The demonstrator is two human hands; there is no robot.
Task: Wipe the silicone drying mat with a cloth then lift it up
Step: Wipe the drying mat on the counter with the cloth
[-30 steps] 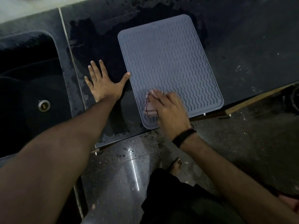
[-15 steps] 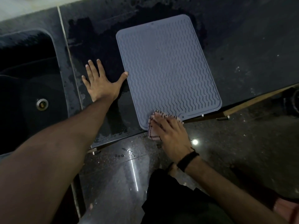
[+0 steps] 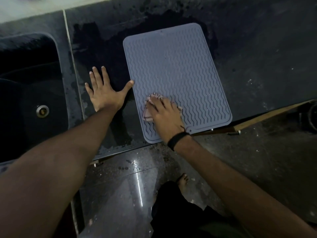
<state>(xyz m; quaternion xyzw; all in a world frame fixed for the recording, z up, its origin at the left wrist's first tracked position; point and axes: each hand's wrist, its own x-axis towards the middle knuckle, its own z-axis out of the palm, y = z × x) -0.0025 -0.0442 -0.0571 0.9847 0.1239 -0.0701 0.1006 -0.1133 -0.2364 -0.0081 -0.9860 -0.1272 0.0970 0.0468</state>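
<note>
The right hand [image 3: 163, 112] is pressing the cloth [image 3: 148, 111] flat-fingered near the mat's [image 3: 173, 66] front-left corner; the mat's long axis is running away toward the counter's back edge, unwiped

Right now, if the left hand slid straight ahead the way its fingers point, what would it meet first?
Only bare dark countertop lies ahead of the left hand; the way looks free until the pale back edge.

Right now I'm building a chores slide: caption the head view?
Right hand presses cloth on grey drying mat; left hand braces its edge.
</note>
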